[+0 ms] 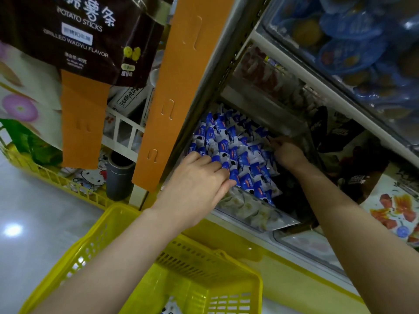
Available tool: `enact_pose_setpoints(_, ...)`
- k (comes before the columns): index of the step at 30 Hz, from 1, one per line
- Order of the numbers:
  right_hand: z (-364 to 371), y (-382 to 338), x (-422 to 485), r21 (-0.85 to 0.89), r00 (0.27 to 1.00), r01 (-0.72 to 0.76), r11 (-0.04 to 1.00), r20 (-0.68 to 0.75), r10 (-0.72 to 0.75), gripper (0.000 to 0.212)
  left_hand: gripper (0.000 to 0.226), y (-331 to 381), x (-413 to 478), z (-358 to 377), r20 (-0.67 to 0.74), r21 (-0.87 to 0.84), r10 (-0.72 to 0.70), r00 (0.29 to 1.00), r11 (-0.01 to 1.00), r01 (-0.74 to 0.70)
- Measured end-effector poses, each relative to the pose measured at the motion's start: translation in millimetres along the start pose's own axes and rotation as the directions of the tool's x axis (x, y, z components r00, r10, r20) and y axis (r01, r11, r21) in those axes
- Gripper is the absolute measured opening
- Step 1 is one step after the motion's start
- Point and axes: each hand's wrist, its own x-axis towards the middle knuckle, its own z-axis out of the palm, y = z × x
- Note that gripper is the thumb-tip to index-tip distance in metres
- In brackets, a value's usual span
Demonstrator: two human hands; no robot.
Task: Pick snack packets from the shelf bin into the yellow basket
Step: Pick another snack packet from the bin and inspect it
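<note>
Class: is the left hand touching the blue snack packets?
Touching: the head view shows the left hand with fingers lying on the blue snack packets.

Glossy blue-and-white plastic snack packets in a clear plastic shelf bin; perforated yellow plastic basket.

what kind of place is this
Most likely a snack shop or small supermarket: a shelf bin packed with blue-and-white snack packets, a hanging potato sticks bag on display, and a yellow shopping basket below.
</note>
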Motion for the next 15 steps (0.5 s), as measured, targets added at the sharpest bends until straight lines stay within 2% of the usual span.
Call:
enact_pose_setpoints(5,2,-2,5,-0.023,0.987,-0.117,0.993,0.111,0.119,0.033,0.051,-1,-1,0,-0.022,-0.042,-0.001,1.000,0.999,0.000)
enact_pose_setpoints(7,3,-4,5,0.030,0.984,-0.136,0.990,0.117,0.132,0.034,0.051,-2,-1,1,-0.032,-0.039,0.007,0.999,0.999,-0.008)
enact_pose_setpoints(10,8,-6,4,0.078,0.978,-0.190,0.979,0.106,0.181,0.017,0.049,-2,-2,1,-0.043,-0.046,0.013,0.999,0.999,-0.015)
enact_pose_setpoints(12,11,-5,6,0.082,0.970,-0.225,0.971,0.106,0.216,0.028,0.047,-2,-2,2,-0.057,-0.045,0.021,0.998,0.999,-0.024)
enact_pose_setpoints(15,13,-8,4,0.112,0.969,-0.239,0.964,0.087,0.231,0.020,0.045,-3,-2,2,-0.069,-0.035,0.033,0.997,0.999,-0.035)
